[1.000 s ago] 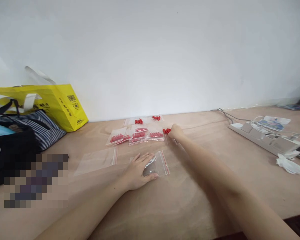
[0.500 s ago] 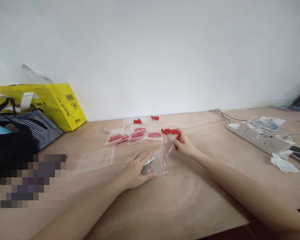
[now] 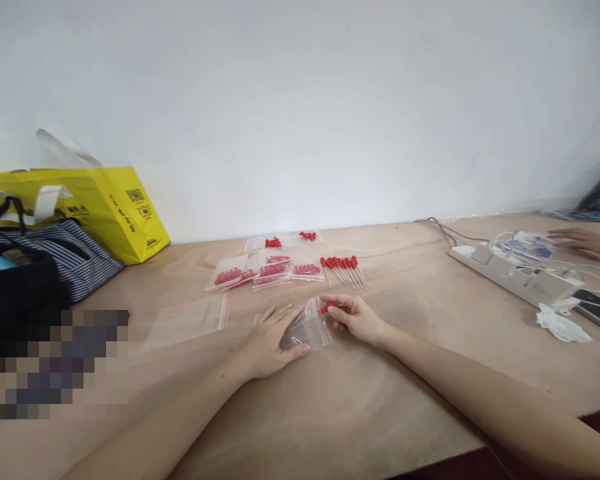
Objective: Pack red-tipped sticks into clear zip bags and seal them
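1. White wall [image 3: 300,120] behind a pale wooden bench [image 3: 300,413]; another person's hand [image 3: 585,243] near the right edge.
2. Left hand [image 3: 270,343] spread wide, palm down, pressing a clear zip bag [image 3: 313,331] to the bench, pinching nothing.
3. Right hand [image 3: 357,320] closed at thumb and fingertips around a red-headed stick [image 3: 326,307], red end at the bag's red-lined mouth; impossible to tell whether inside.
4. Apparently feeding stick into bag; seems to call for a parted mouth and a straight, gentle push.
5. Beyond the hands, a row of red-headed sticks [image 3: 335,262], with filled bags [image 3: 273,270] just to the left.
6. On the yellow bag [image 3: 95,200] at far left, dark lettering [image 3: 77,210], too small to read surely, plus code squares [image 3: 135,195].
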{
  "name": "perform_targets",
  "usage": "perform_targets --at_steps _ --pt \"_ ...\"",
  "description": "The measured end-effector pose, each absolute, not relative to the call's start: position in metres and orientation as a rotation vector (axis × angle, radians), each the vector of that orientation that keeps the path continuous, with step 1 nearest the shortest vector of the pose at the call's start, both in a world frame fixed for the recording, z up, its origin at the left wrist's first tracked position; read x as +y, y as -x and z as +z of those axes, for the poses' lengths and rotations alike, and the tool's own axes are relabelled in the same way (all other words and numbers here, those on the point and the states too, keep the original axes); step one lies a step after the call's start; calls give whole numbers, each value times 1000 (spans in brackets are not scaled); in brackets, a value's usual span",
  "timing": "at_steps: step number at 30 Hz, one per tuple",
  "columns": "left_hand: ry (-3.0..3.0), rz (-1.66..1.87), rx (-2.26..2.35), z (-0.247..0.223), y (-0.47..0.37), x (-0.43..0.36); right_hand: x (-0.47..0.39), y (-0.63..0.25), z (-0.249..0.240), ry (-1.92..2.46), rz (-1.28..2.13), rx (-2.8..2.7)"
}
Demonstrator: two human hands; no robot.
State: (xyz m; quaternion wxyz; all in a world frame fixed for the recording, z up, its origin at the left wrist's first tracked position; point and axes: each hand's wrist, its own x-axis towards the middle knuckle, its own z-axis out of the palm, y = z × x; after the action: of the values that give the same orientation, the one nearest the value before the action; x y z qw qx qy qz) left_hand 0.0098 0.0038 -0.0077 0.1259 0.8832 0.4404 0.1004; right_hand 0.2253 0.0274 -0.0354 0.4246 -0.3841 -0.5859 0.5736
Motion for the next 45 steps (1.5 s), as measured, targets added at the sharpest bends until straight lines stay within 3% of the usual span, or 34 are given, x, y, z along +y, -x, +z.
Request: perform_targets --at_steps 16,22,28,32,37,45 --pt "-2595 650 1179 -7 -19 6 35 -232 -28 919 1378 -1785" --pt "-2467 494 1173 -5 13 0 40 -231 -37 1103 1347 -1726" --pt "-2455 480 1178 -6 14 2 38 -228 -31 1014 1326 -1859" --pt "-2449 483 1201 -6 13 1 51 -241 -22 1238 1258 -1774" --pt "-2466 454 1245 -6 13 0 109 -280 -18 1767 602 -1394" --pt "-2457 434 1235 -6 15 1 186 -296 -21 2064 590 -1193"
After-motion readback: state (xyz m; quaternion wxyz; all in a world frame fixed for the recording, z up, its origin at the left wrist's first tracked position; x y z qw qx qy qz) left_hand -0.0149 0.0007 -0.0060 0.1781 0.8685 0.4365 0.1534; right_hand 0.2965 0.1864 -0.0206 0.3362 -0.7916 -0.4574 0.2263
